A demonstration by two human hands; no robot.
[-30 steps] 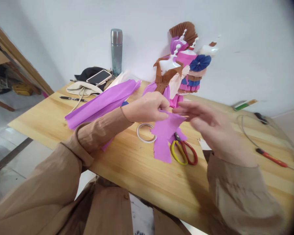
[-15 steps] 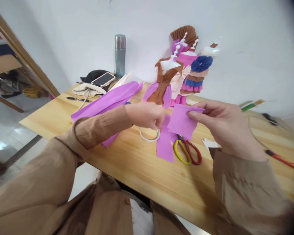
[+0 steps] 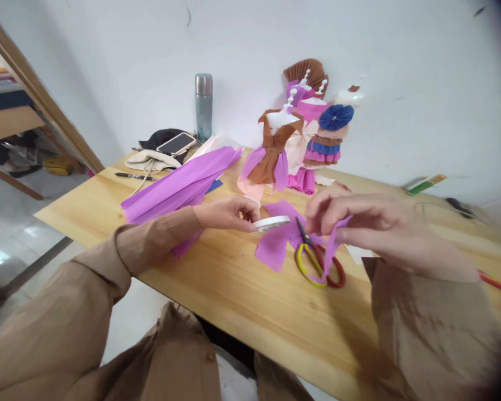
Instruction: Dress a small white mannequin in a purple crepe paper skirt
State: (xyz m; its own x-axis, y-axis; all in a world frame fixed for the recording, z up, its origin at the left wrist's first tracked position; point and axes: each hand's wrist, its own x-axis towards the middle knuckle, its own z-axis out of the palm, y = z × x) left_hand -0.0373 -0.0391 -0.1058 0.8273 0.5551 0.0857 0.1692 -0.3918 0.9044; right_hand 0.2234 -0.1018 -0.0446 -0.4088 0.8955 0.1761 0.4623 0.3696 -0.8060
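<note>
A narrow white roll of tape (image 3: 273, 223) is pinched between the thumb and fingers of my left hand (image 3: 229, 214), tilted almost edge-on above the table. My right hand (image 3: 384, 223) is closed on a small piece of purple crepe paper (image 3: 332, 248), which hangs folded below the fingers. Under that piece lie scissors (image 3: 307, 238) with one yellow and one red handle, partly covered by it. Cut purple paper strips (image 3: 273, 250) rest on the wood between my hands, partly beneath the scissors' blades.
Behind stand several mini dress forms in paper clothes, one in a brown dress (image 3: 273, 147). Folded purple paper (image 3: 179, 186), a pen (image 3: 133, 176), a phone (image 3: 176, 143) and a flask (image 3: 204, 108) are to the left. A red-handled tool (image 3: 499, 285) lies at far right.
My left hand has lifted and tilted the tape roll from its flat-looking position near the table. In my right hand the purple piece has turned from facing me to hanging folded.
</note>
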